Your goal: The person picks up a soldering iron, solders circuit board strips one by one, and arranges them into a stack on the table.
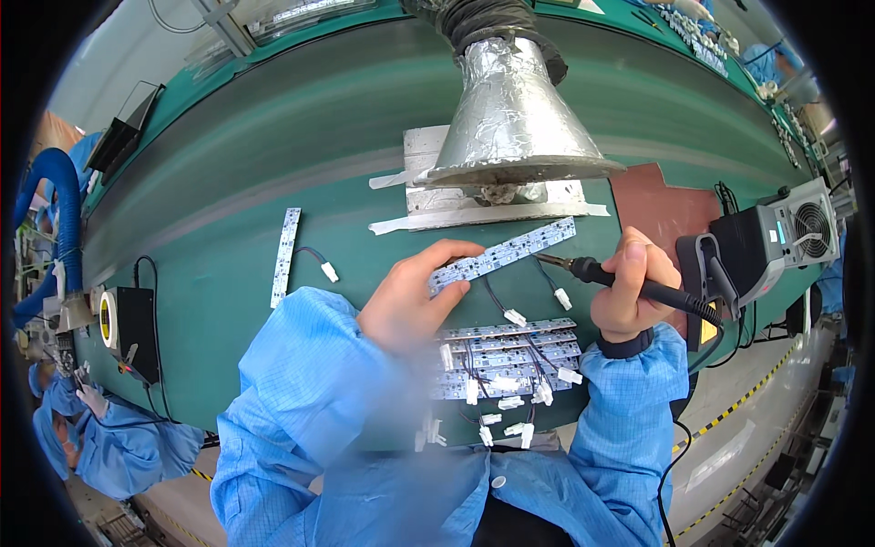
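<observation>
Over the green bench [214,228], near the silver cone [515,109], pinching the circuit strip [515,251] by one end with the left hand [415,294], gripping the soldering iron [592,272] in the curled right hand [635,284], possibly scorching a lead [550,280] through any slip of that one-ended pinch.

An electronics workshop is indicated by the green worktop [210,319], soldering iron [594,272], silvery extraction hood [515,109] and circuit strips [556,349]; a blue-gowned co-worker [137,451] is seemingly shown near the distorted left rim.
</observation>
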The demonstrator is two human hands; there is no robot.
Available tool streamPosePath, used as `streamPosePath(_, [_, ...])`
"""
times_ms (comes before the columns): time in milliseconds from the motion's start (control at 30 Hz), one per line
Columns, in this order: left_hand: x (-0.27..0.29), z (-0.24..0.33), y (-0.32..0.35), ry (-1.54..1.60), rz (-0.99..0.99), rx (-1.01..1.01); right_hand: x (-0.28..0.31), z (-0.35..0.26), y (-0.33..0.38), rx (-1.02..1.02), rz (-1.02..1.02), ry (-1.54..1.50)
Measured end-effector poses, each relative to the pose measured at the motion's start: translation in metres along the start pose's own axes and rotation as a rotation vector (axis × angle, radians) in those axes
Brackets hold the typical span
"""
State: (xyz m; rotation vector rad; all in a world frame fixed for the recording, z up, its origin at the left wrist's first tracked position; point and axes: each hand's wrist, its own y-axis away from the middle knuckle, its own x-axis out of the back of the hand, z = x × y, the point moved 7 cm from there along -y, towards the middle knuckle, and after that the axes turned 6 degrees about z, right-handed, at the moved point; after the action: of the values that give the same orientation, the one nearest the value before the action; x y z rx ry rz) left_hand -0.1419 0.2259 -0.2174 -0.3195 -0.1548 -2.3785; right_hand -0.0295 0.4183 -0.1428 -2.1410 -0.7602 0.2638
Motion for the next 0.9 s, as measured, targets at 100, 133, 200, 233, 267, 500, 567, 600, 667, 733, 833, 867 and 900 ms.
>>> streamPosePath(100, [0.0001,0.0,0.0004,-0.021,0.001,0.011,-0.0013,0.0008,0.0006,-0.003,-0.032,0.004])
streamPosePath(133, [-0.0004,0.0002,0.0004,-0.021,-0.002,0.011,-0.0022,0.0007,0.0007,-0.001,-0.048,0.008])
streamPosePath(200, [-0.0001,-0.0004,0.0006,-0.03,0.001,0.018,-0.0038,-0.0002,0.001,0.005,-0.032,0.012])
streamPosePath(233, [0.0001,-0.0005,0.0008,-0.031,0.0,0.018,-0.0043,-0.001,0.001,0.013,-0.016,0.014])
streamPosePath(267, [0.0005,-0.0007,0.0012,-0.026,0.001,0.019,-0.0051,-0.001,0.001,0.013,-0.015,0.015])
streamPosePath(500, [-0.0006,-0.0007,-0.0002,-0.006,-0.009,0.012,-0.0052,-0.0021,-0.0001,0.072,-0.012,0.01])
streamPosePath(567, [-0.0012,-0.0013,-0.0003,-0.001,-0.008,0.016,-0.0063,-0.0022,-0.0005,0.082,-0.012,0.01])
streamPosePath(600, [-0.0009,-0.0011,0.0001,0.003,-0.004,0.021,-0.0068,-0.0027,-0.0015,0.08,0.002,0.0])
streamPosePath(667, [-0.0008,-0.0005,0.0007,0.001,-0.002,0.029,-0.0063,-0.0029,-0.0023,0.078,0.016,-0.01])
streamPosePath(733, [-0.0013,-0.0009,0.0007,0.001,-0.002,0.035,-0.0057,-0.0027,-0.002,0.085,0.017,0.001])
streamPosePath(833, [-0.0014,-0.0011,0.0008,-0.003,0.002,0.038,-0.0056,-0.0038,-0.0026,0.088,0.014,0.004])
streamPosePath(867, [-0.0014,-0.0009,0.0009,-0.004,0.002,0.041,-0.0056,-0.0039,-0.0027,0.088,0.014,0.005])
streamPosePath(900, [-0.0016,-0.001,0.0008,-0.005,0.001,0.045,-0.0058,-0.0038,-0.0027,0.09,0.013,0.001])
